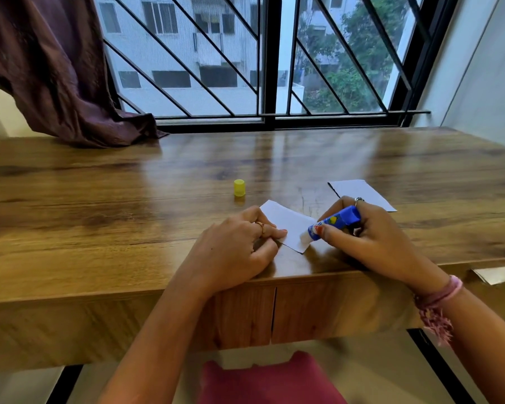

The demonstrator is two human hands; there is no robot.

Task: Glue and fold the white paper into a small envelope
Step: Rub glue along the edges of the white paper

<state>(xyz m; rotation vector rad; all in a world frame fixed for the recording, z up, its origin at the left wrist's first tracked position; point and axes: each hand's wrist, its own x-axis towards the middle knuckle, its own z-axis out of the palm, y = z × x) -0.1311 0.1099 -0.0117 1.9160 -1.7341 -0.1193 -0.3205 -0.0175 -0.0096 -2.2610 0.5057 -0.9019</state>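
Note:
A small white paper lies near the front edge of the wooden desk. My left hand holds down its left edge with curled fingers; a fingertip rests on the paper. My right hand grips a blue glue stick, tilted down to the left. Its white tip touches the paper's right edge. The stick's yellow cap stands upright on the desk, apart from both hands.
A second white paper piece lies behind my right hand. A paper scrap sits at the desk's front right edge. A purple curtain drapes onto the back left. The barred window runs along the back.

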